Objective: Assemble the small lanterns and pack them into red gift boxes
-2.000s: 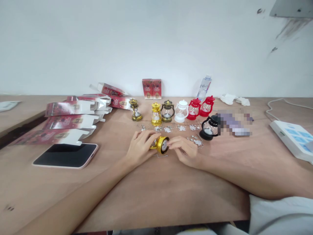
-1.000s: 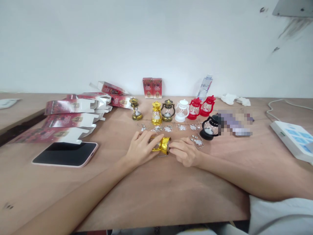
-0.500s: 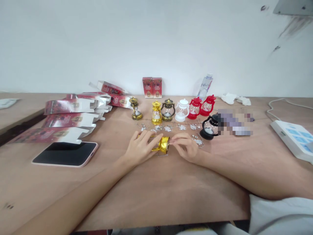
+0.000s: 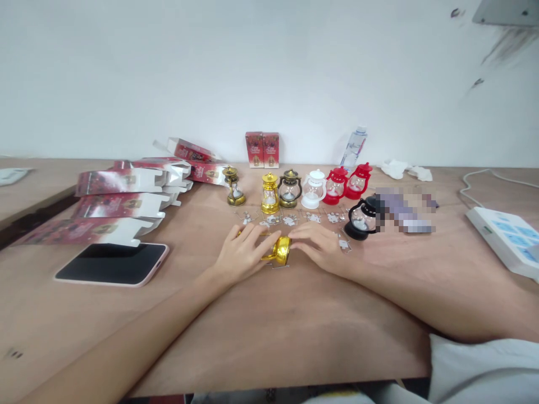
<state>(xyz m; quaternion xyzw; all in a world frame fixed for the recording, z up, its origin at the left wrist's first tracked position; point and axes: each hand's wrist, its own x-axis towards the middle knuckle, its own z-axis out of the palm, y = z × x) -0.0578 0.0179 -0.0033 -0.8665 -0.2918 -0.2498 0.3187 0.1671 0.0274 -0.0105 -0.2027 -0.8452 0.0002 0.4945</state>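
- Left hand (image 4: 241, 253): fingers clasped round gold lantern (image 4: 282, 251), tipped sideways, base protruding past thumb.
- Right hand (image 4: 323, 247): fingertips at base; cannot tell whether pinching anything.

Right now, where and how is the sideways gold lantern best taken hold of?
Likely around its body, from the left, as the left grip has it: the gold lantern is tipped sideways, its base pointing right, toward the right grip.

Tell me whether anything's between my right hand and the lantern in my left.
Nothing visible: your right hand is at the base of the gold lantern, which your left hand holds on its side. Anything tiny pinched there would be hidden.
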